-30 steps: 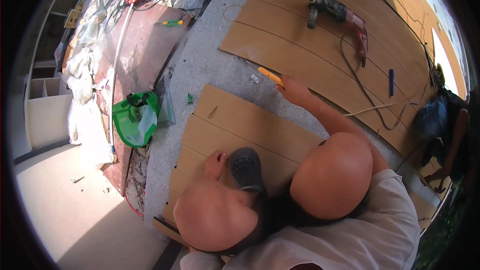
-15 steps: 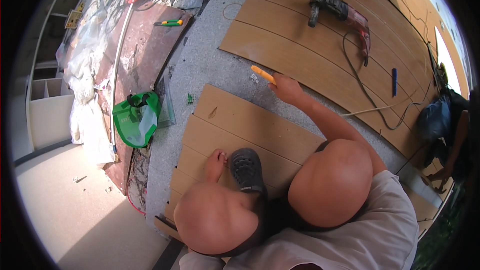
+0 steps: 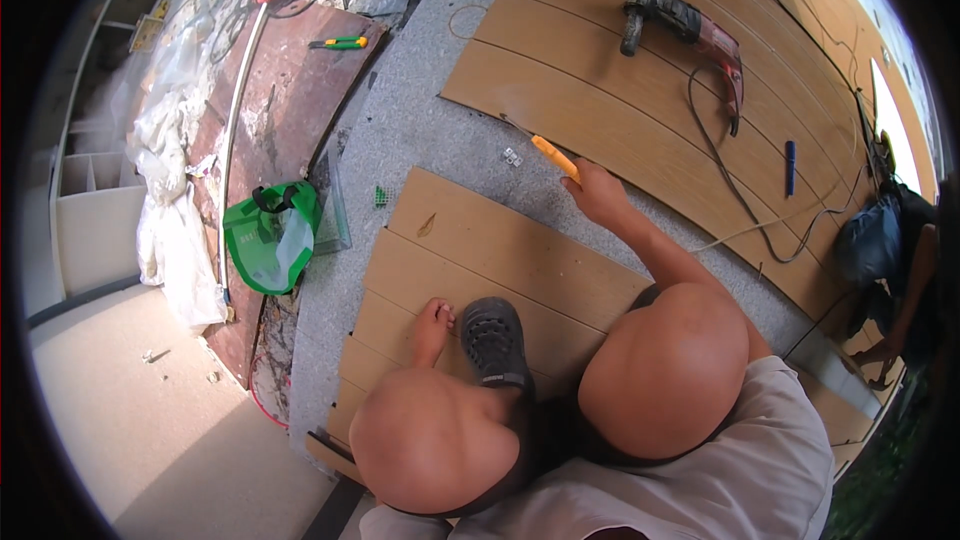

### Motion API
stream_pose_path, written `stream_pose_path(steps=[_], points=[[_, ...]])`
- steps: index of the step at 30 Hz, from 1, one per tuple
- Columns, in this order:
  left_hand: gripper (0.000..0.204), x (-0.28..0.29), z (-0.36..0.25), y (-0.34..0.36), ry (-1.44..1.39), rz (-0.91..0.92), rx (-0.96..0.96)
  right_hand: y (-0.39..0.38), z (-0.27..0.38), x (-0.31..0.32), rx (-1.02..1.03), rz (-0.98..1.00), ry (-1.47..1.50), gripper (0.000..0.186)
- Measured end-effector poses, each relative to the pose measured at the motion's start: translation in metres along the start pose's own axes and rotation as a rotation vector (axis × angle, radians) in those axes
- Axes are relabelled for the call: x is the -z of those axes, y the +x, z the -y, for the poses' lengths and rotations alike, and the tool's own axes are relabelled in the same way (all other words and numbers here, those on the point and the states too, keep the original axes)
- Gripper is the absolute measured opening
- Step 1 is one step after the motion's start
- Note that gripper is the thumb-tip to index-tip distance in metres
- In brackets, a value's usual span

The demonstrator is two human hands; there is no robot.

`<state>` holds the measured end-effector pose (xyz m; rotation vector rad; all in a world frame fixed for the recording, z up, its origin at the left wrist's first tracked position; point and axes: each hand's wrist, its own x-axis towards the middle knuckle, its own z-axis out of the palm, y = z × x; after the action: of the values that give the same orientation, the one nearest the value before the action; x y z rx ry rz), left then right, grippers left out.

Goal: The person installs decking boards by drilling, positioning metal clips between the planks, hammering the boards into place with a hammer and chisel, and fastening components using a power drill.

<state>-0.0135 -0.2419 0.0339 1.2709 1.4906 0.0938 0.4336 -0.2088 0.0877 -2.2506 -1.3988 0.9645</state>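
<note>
Your right hand grips the tool, seemingly working at the edge of the planks; next calls for steady aim. Your left hand curls, on what I can't tell.

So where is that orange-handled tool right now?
In the head view, upper middle and slightly right, the orange-handled tool is in the fingers of the right hand, just right of the small white pieces on the grey surface.
</note>
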Motion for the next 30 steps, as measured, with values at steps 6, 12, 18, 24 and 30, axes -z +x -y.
stream_pose_path(steps=[6,12,18,24,30], points=[[0.014,0.000,-0.003,0.000,0.028,0.012,-0.001,0.002,0.007,0.004,0.050,0.060,-0.013,0.033],[0.014,0.000,-0.001,-0.001,-0.025,0.012,-0.027,-0.011,-0.008,0.022,-0.018,-0.028,0.052,0.035],[0.014,0.001,-0.004,0.000,0.022,0.024,-0.010,-0.045,-0.024,0.039,-0.104,0.052,0.063,0.037],[0.013,0.003,-0.002,-0.001,0.011,0.035,-0.013,-0.057,-0.022,0.038,0.060,0.157,0.065,0.031],[0.012,-0.001,-0.001,0.000,0.016,0.024,-0.056,-0.057,-0.011,0.034,-0.012,0.175,0.043,0.031]])
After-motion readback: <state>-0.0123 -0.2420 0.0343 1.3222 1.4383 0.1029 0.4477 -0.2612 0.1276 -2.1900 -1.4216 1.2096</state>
